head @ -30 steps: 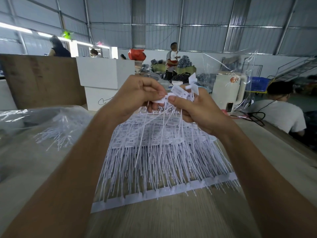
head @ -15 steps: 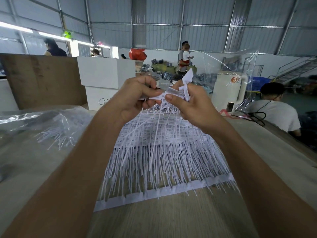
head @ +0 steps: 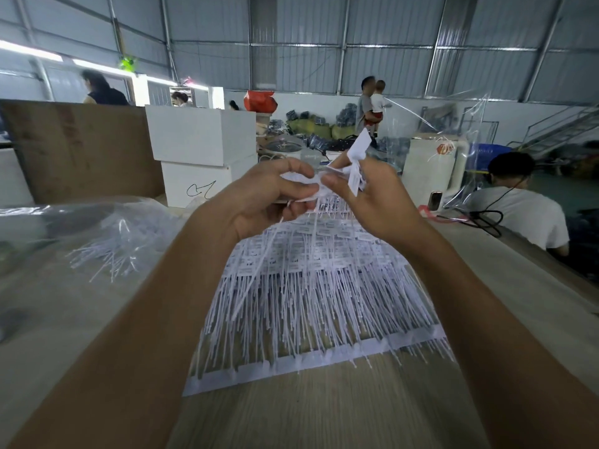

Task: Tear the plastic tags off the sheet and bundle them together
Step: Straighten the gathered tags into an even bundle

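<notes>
A small clutch of torn-off tags (head: 355, 163) is pinched between both hands above the sheet (head: 311, 286). The left hand (head: 259, 196) has its fingers curled, thumb pressed on the tag heads; the right hand (head: 372, 196) has thumb and forefinger clamped on the same clutch, one tag sticking up past them. Thin tails hang down from the grip toward the sheet, which lies flat on the wooden surface (head: 324, 416), many rows not yet torn off.

Trouble could be expected from the loose tails — they may snag in the rows below and drag the sheet, or a tag may slip from so light a pinch and be lost among the others. An uneven bundle could also result if the heads are not squared.

To the left, more tags are seen inside a clear plastic bag (head: 81, 234). Beyond — white boxes (head: 201, 137), a brown board, a seated person at the right, others standing far off under a metal roof.
</notes>
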Demonstrator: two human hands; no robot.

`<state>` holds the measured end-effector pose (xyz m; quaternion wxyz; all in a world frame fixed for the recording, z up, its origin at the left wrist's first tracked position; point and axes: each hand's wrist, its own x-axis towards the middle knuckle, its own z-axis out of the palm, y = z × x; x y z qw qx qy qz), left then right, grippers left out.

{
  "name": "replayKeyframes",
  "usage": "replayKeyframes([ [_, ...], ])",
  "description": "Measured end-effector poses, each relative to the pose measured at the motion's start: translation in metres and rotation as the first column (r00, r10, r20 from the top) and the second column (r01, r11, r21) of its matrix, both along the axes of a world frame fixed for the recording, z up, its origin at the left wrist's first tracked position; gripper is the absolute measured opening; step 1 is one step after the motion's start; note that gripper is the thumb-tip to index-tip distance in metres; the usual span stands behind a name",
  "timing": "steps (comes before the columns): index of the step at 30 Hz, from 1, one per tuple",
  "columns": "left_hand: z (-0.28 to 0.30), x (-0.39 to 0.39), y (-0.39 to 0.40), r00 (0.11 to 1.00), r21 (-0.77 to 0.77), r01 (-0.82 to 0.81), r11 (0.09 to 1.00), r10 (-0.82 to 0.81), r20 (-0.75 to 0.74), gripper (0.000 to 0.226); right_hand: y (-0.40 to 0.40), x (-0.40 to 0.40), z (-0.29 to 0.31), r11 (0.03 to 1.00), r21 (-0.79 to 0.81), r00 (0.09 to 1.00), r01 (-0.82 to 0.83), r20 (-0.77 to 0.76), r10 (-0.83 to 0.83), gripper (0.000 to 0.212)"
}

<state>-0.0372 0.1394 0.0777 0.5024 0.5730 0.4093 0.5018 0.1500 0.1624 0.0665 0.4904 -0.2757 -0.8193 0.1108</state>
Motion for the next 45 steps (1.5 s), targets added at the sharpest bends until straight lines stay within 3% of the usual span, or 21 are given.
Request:
replayKeyframes([
  [4, 0.006, -0.004, -0.006, 0.987, 0.13, 0.034, 0.991, -0.013, -0.162, 0.021, 0.006, 0.012, 0.004, 0.99, -0.127, 0.994, 0.064, -0.083, -0.075, 0.015],
  [7, 0.008, -0.005, -0.004, 0.984, 0.238, 0.027, 0.971, 0.016, -0.178, 0.023, 0.007, 0.021, 0.004, 0.964, -0.267, 1.0, -0.007, -0.031, -0.001, 0.022],
  [9, 0.007, -0.006, -0.004, 0.962, 0.282, 0.062, 0.957, 0.018, -0.273, 0.026, 0.006, 0.021, 0.003, 0.933, -0.353, 0.997, -0.072, -0.014, 0.071, 0.021],
  [12, 0.005, -0.007, -0.004, 0.902, 0.369, 0.005, 0.929, 0.155, -0.403, 0.027, 0.005, 0.018, 0.002, 0.899, -0.425, 0.994, -0.106, -0.016, 0.109, 0.021],
  [18, 0.003, -0.008, 0.003, 0.809, 0.571, -0.132, 0.81, 0.42, -0.41, 0.02, 0.006, 0.023, 0.001, 0.869, -0.48, 0.987, -0.119, 0.035, 0.155, 0.016],
  [24, 0.001, -0.008, 0.002, 0.885, 0.573, -0.121, 0.811, 0.349, -0.308, 0.022, 0.011, 0.023, 0.0, 0.886, -0.464, 0.993, -0.029, 0.089, 0.08, 0.022],
  [26, 0.002, -0.01, 0.002, 0.932, 0.575, -0.104, 0.812, 0.281, -0.228, 0.024, 0.015, 0.027, -0.003, 0.879, -0.475, 0.994, 0.025, 0.103, 0.027, 0.015],
  [29, 0.002, -0.011, 0.0, 0.98, 0.523, 0.015, 0.852, 0.091, -0.177, 0.033, 0.017, 0.026, -0.004, 0.854, -0.516, 0.998, 0.066, 0.046, -0.049, 0.02],
  [31, -0.001, -0.009, 0.001, 0.979, 0.491, 0.072, 0.868, 0.032, -0.2, 0.034, 0.014, 0.022, -0.001, 0.817, -0.576, 1.0, -0.022, -0.031, 0.005, 0.021],
  [35, -0.006, -0.007, 0.006, 0.922, 0.551, -0.019, 0.835, 0.227, -0.312, 0.027, 0.009, 0.02, 0.003, 0.718, -0.652, 0.966, -0.245, -0.228, 0.123, 0.025],
  [45, -0.004, -0.007, 0.006, 0.913, 0.53, 0.008, 0.848, 0.21, -0.349, 0.03, 0.007, 0.014, -0.001, 0.72, -0.648, 0.968, -0.247, -0.198, 0.154, 0.028],
])
